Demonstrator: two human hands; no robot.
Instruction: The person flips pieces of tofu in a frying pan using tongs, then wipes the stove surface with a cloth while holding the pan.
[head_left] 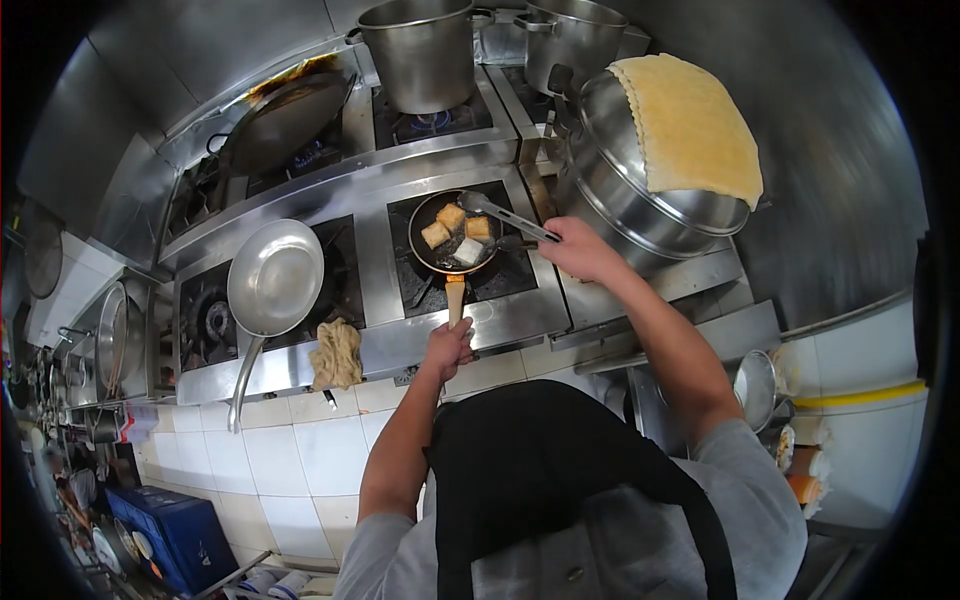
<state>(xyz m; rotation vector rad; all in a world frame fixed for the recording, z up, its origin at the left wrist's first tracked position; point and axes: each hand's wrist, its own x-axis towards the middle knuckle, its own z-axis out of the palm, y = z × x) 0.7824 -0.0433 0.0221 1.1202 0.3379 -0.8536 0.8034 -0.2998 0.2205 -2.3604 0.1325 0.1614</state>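
Observation:
My left hand (449, 347) is wrapped round the pale handle of a small frying pan (455, 268) on the front burner. Several square pieces lie in oil inside it: browned ones, such as the golden piece (435, 235), and one white piece (468, 251) nearest me. My right hand (583, 250) grips metal tongs (515, 216) from the pan's right side. The tongs' head is over the pan's upper right rim, close to the browned pieces; whether it touches one I cannot tell.
Left of the pan sits an empty steel frying pan (277, 277), its handle jutting past the stove edge beside a crumpled cloth (337, 355). A large steamer pot (640, 150) with a yellow cloth (692, 125) stands right. Behind are a tall pot (418, 55) and a wok (285, 120) over flames.

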